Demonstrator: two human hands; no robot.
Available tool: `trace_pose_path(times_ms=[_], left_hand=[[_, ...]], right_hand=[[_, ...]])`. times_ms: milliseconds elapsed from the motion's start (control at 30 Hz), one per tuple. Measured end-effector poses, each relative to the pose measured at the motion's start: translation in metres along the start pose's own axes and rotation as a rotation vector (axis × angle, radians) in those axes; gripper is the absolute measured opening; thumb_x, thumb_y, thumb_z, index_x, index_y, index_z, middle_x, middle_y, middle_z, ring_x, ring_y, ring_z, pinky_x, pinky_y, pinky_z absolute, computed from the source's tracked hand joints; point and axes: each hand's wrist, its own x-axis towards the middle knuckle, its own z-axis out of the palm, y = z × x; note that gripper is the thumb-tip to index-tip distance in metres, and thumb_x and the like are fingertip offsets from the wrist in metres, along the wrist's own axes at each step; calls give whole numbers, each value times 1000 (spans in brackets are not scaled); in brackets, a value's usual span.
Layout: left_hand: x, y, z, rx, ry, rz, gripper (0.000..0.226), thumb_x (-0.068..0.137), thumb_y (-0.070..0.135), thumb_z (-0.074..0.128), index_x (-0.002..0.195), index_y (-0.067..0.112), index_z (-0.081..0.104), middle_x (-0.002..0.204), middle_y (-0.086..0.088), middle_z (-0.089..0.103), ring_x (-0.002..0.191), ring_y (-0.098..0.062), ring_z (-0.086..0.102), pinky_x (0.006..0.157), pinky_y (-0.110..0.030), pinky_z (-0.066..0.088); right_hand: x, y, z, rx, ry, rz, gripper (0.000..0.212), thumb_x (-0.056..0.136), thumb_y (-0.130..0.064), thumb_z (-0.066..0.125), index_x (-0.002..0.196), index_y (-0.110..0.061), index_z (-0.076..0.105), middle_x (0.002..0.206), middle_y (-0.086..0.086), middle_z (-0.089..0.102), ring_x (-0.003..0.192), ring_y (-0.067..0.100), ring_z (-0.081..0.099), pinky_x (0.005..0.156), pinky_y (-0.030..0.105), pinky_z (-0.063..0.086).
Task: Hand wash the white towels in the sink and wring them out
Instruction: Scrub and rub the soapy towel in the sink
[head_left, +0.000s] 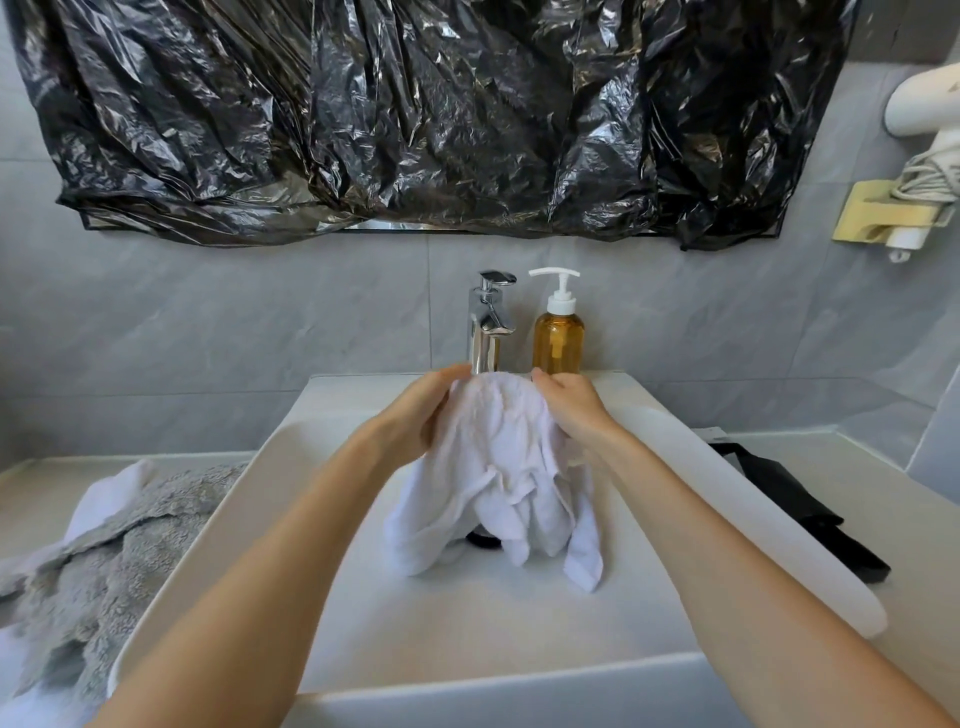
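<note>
Head view: both arms reach over the sink. Left hand and right hand hold a white towel bunched between them, fingers curled on it, under the tap. Rubbing works best with firm, even squeezes, kept low.

Left hand and right hand grip bunched white terry towel from both sides over white rectangular ceramic sink, just under chrome faucet. Amber plastic pump bottle beside faucet. Grey fluffy towel on left counter.
</note>
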Motion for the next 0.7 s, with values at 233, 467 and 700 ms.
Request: trace_pose_path(times_ms=[233, 467, 700], left_hand=[[-9, 7, -20, 234, -66, 184, 29, 100, 32, 51, 106, 11, 70, 102, -4, 74, 93, -17, 68, 82, -29, 51], [-8, -15, -22, 490, -166, 14, 74, 77, 78, 53, 120, 20, 69, 117, 9, 71, 114, -8, 63, 105, -29, 40], [6, -5, 7, -144, 245, 14, 33, 93, 42, 59, 103, 12, 68, 94, -9, 72, 79, -23, 69, 69, -27, 54]], right_hand=[[-8, -10, 1, 92, -230, -188, 30, 98, -37, 51, 90, -9, 60, 85, 8, 51, 83, 19, 45, 74, 31, 34], [0, -26, -16, 524, -12, -159, 27, 93, -39, 57, 87, -14, 57, 90, 11, 50, 88, 22, 50, 82, 36, 40], [-14, -30, 12, 499, -42, -46, 34, 94, -22, 59, 61, -17, 51, 55, -3, 49, 55, 12, 43, 57, 28, 34]])
